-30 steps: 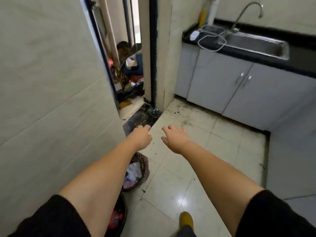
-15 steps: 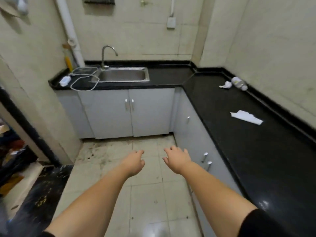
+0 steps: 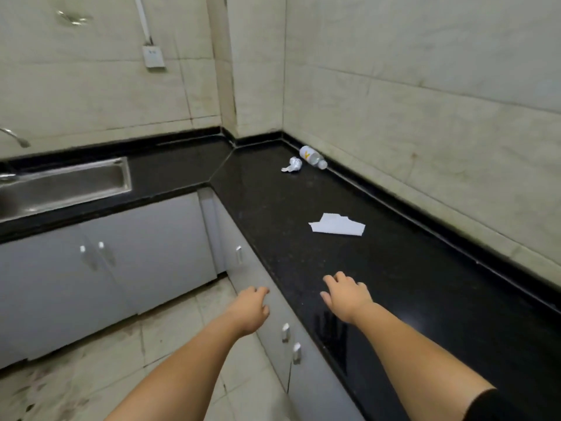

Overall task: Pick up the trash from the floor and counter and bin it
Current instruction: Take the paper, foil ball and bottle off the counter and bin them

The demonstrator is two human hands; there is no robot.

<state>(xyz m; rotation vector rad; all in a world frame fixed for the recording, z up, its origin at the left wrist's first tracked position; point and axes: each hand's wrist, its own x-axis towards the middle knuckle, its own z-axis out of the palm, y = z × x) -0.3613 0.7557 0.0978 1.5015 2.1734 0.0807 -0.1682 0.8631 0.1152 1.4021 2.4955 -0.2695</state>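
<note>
On the black counter (image 3: 394, 284) lie three bits of trash. A flat, torn white paper (image 3: 337, 225) sits mid-counter. Farther back, a crumpled white wad (image 3: 293, 165) rests beside a clear plastic bottle (image 3: 312, 157) lying on its side against the wall. My right hand (image 3: 346, 294) hovers palm down over the counter's near part, fingers spread, empty, well short of the paper. My left hand (image 3: 250, 309) is out over the cabinet fronts and floor, loosely curled and empty. No bin is in view.
A steel sink (image 3: 65, 185) with a faucet (image 3: 15, 136) is set in the counter at left. Grey cabinet doors (image 3: 158, 250) with handles run below both counter legs. Stained floor tiles (image 3: 91, 375) lie at lower left. Tiled walls close the corner; a socket (image 3: 154, 57) hangs there.
The view has swung right, from the doorway and bins to the counter corner. Both empty hands travelled along; the right one now hangs over the counter, closer to the paper.
</note>
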